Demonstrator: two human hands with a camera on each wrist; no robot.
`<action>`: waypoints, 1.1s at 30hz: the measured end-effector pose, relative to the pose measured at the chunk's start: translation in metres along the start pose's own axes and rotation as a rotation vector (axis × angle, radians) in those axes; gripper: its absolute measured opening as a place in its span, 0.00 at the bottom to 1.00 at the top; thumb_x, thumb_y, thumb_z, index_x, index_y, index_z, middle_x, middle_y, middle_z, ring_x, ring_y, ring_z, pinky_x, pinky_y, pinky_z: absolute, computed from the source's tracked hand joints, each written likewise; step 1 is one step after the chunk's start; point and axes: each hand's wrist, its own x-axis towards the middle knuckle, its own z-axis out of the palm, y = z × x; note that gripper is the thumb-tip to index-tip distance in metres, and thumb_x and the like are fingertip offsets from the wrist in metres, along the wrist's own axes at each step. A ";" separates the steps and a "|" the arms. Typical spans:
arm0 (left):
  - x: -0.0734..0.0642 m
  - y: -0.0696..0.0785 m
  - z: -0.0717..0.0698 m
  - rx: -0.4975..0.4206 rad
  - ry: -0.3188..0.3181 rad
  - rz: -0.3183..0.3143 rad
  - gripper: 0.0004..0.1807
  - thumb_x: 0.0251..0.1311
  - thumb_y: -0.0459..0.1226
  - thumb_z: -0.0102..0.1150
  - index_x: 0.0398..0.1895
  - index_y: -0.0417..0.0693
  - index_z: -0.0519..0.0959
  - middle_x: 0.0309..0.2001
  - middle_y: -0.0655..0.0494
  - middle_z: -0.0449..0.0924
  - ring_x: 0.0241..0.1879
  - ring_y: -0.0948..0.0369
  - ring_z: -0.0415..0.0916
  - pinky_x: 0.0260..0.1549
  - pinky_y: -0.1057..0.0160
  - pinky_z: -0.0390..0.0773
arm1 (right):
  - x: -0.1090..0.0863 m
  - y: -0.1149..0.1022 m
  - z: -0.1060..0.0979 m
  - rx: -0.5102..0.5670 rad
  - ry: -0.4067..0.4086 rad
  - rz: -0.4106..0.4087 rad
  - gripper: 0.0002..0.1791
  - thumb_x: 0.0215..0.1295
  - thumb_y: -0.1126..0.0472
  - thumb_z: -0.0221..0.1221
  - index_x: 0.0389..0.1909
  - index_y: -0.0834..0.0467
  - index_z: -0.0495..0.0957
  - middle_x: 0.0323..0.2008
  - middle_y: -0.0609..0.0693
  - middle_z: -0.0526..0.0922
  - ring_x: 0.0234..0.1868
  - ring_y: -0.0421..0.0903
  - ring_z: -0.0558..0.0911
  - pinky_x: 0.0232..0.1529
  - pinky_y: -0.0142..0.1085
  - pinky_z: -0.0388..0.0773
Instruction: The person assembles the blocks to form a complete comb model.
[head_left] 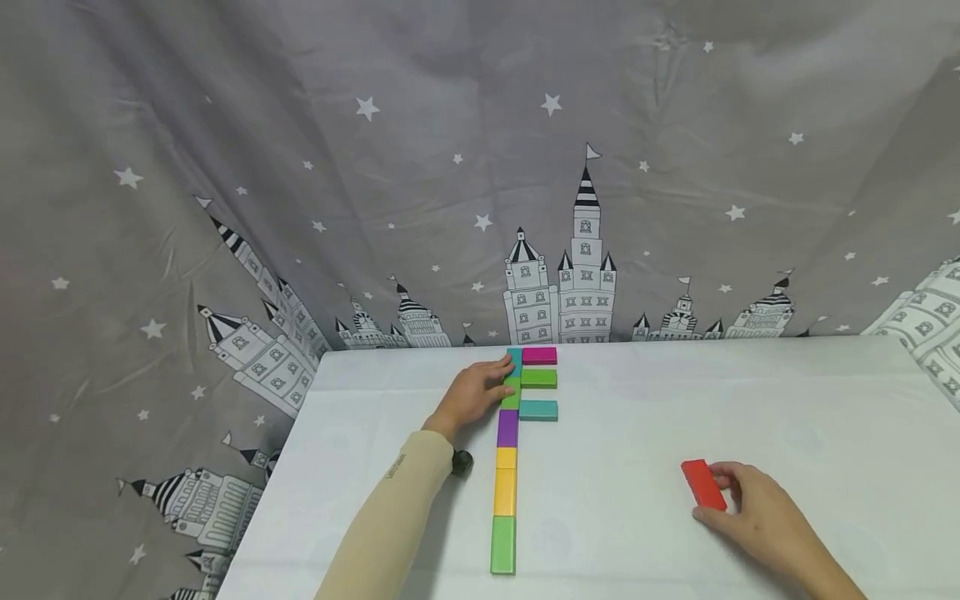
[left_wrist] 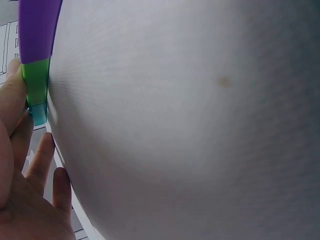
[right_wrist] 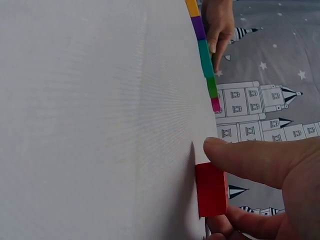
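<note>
A column of coloured blocks runs toward me on the table: a teal block [head_left: 515, 361], a green block [head_left: 512, 395], a purple block [head_left: 507, 428], yellow blocks [head_left: 505, 493] and a light green block [head_left: 503, 546]. Beside its far end, to the right, lie a magenta block [head_left: 539, 356], another green block [head_left: 538, 379] and another teal block [head_left: 538, 410]. My left hand [head_left: 471, 395] touches the column's far teal and green blocks with its fingers and thumb extended. On the right, my right hand [head_left: 767, 518] holds a red block [head_left: 703, 484] between thumb and fingers.
The table [head_left: 615, 517] has a white cover. A grey curtain [head_left: 450, 100] printed with stars and castles hangs behind its far edge and along the left side. Near the left wrist shows a small dark round object [head_left: 462, 463].
</note>
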 end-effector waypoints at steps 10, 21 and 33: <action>0.001 -0.002 0.001 0.002 0.003 0.003 0.29 0.68 0.45 0.61 0.70 0.49 0.72 0.74 0.60 0.64 0.72 0.50 0.62 0.74 0.50 0.58 | -0.005 0.007 -0.001 -0.014 0.042 -0.088 0.26 0.53 0.58 0.73 0.54 0.61 0.82 0.45 0.53 0.83 0.43 0.50 0.79 0.44 0.49 0.82; 0.000 0.000 0.000 -0.002 -0.002 0.004 0.29 0.68 0.45 0.62 0.70 0.48 0.72 0.74 0.58 0.64 0.73 0.49 0.61 0.74 0.50 0.57 | -0.002 0.008 -0.001 0.001 0.003 -0.047 0.25 0.54 0.56 0.74 0.51 0.62 0.82 0.43 0.52 0.82 0.41 0.48 0.78 0.44 0.47 0.80; 0.000 0.002 -0.001 -0.011 -0.006 0.001 0.29 0.68 0.44 0.62 0.70 0.47 0.72 0.74 0.58 0.64 0.73 0.48 0.61 0.74 0.49 0.58 | 0.000 -0.002 0.008 0.075 0.244 -0.244 0.20 0.50 0.56 0.77 0.45 0.50 0.85 0.39 0.38 0.81 0.38 0.37 0.75 0.36 0.31 0.74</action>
